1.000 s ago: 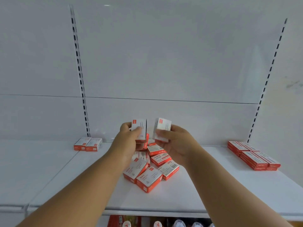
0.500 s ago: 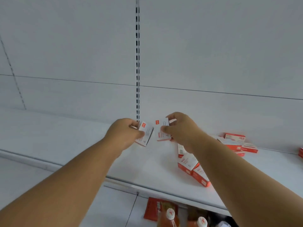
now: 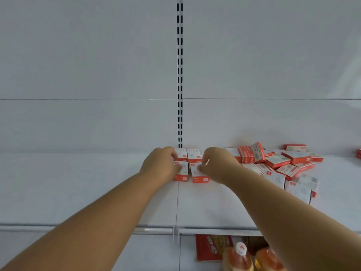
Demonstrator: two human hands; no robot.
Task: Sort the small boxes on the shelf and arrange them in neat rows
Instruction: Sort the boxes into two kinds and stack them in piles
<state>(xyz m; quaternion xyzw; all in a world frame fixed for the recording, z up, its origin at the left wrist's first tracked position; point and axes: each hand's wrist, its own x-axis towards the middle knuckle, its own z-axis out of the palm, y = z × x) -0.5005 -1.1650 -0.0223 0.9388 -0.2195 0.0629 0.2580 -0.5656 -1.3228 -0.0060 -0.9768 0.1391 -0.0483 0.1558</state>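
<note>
A: Your left hand (image 3: 159, 168) is resting its fingers, thumb included, on the front-left box (image 3: 182, 172); your right hand (image 3: 215, 165) is pinching the front-right box (image 3: 199, 173) with thumb and fingertips. Both are lying flat on the shelf (image 3: 88, 192), just in front of two back boxes (image 3: 188, 155) that are sitting against the back edge below the slotted rail (image 3: 180, 75).

B: How are they handling?

A: Probably light, thin card, easily dented and sliding freely on the smooth shelf. You're better off gripping the short sides than squeezing the broad faces. Nudge them square with flat fingers.

B: And the rest?

A: The pile (image 3: 277, 163) is lying jumbled to your right, near the back edge, some boxes tilting on others. Lift from the top, or it may be toppling.
</note>
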